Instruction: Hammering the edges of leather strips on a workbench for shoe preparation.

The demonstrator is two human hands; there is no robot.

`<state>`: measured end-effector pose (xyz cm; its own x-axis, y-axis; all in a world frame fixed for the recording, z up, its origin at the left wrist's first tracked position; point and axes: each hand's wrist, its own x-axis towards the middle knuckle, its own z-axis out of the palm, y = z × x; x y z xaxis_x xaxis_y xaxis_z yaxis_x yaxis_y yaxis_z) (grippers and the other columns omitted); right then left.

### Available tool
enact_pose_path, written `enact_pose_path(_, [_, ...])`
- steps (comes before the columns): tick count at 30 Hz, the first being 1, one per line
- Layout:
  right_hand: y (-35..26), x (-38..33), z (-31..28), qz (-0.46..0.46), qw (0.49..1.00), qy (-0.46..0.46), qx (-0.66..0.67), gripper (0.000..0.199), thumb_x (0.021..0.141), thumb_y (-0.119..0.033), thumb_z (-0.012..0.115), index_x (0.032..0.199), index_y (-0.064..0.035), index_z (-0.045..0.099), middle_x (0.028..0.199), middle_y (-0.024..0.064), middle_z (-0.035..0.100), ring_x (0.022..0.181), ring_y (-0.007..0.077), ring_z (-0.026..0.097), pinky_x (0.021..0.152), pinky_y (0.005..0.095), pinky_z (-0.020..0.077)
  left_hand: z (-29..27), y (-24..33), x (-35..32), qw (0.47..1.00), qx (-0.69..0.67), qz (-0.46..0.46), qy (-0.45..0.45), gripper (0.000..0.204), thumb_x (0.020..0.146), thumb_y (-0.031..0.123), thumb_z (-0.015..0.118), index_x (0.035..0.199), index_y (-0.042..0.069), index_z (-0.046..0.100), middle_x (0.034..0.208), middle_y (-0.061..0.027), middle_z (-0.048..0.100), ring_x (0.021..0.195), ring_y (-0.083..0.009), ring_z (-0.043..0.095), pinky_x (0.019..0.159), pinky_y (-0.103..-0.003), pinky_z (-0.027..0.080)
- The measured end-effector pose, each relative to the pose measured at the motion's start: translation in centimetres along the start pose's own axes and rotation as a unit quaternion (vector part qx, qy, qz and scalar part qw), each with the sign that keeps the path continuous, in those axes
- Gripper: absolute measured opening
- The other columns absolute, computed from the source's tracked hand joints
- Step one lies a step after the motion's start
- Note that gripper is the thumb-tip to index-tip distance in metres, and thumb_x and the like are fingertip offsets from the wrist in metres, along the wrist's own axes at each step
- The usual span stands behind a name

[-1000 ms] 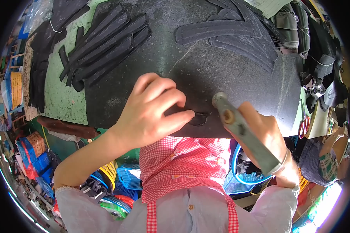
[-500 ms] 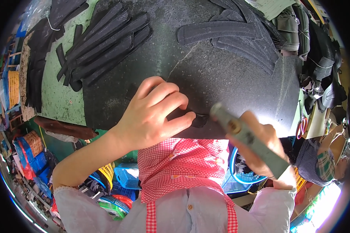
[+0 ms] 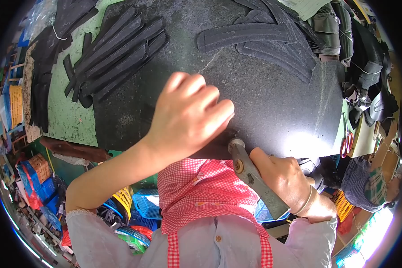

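At nine o'clock a green tabletop [image 3: 67, 120] shows beside a large dark slab [image 3: 272, 107]; at ten o'clock a heap of black strips [image 3: 116, 53] lies on it.

Centre: our left hand [image 3: 190, 118] presses down, fingers curled, over a small dark piece [image 3: 219, 145] at the slab's near edge. Most of that piece is hidden under the hand; we cannot tell whether the fingers pinch it or only pin it flat.

At five o'clock our right hand [image 3: 283, 176] is closed around a metal tool with a long flat handle [image 3: 254, 178]; its head touches the piece just beside the left fingertips.

At one o'clock more curved black strips [image 3: 259, 38] lie well apart from the work.

Risks, as we judge them: the tool head sits so near the left fingers that a slip could nick them. The piece lies at the very edge, so a hard push may drag it off. Glare at four o'clock could hide the line.
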<state>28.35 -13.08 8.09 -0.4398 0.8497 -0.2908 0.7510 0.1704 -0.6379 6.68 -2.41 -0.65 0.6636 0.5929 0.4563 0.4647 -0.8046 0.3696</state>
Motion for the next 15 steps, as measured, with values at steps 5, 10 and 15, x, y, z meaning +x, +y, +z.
enact_pose_path(5, [0.7, -0.3, 0.3, -0.001, 0.999, 0.004, 0.031, 0.015, 0.102, -0.013, 0.064, 0.103, -0.0009, 0.054, 0.070, 0.0156, 0.064, 0.066, 0.0357, 0.071, 0.056, 0.0469, 0.0554, -1.7, -0.3, -1.0, 0.986, -0.154, 0.008, -0.067, 0.027, 0.070, 0.022, 0.090, 0.095, 0.022, 0.081, 0.095, 0.0053, 0.063, 0.100, -0.0224, 0.060, 0.092, -0.042, 0.045])
enact_pose_path(10, [1.5, -0.2, -1.1, -0.021, 0.999, -0.010, 0.031, 0.018, 0.101, -0.016, 0.066, 0.105, -0.0019, 0.054, 0.070, 0.0149, 0.063, 0.066, 0.0354, 0.071, 0.057, 0.0467, 0.0557, -0.9, -0.3, -1.3, 0.991, -0.121, 0.049, -0.037, 0.029, 0.064, 0.019, 0.089, 0.092, 0.022, 0.080, 0.096, 0.0054, 0.064, 0.099, -0.0221, 0.059, 0.090, -0.043, 0.046])
enact_pose_path(15, [0.5, -0.5, -2.1, 0.065, 0.991, 0.091, 0.073, 0.020, 0.096, -0.010, 0.075, 0.102, -0.0004, 0.058, 0.076, 0.0134, 0.060, 0.061, 0.0372, 0.071, 0.049, 0.0410, 0.0518, -1.5, -0.2, -1.3, 0.990, -0.068, 0.116, -0.050, 0.023, 0.073, 0.020, 0.077, 0.096, 0.022, 0.078, 0.098, 0.0035, 0.065, 0.098, -0.0219, 0.061, 0.090, -0.044, 0.050])
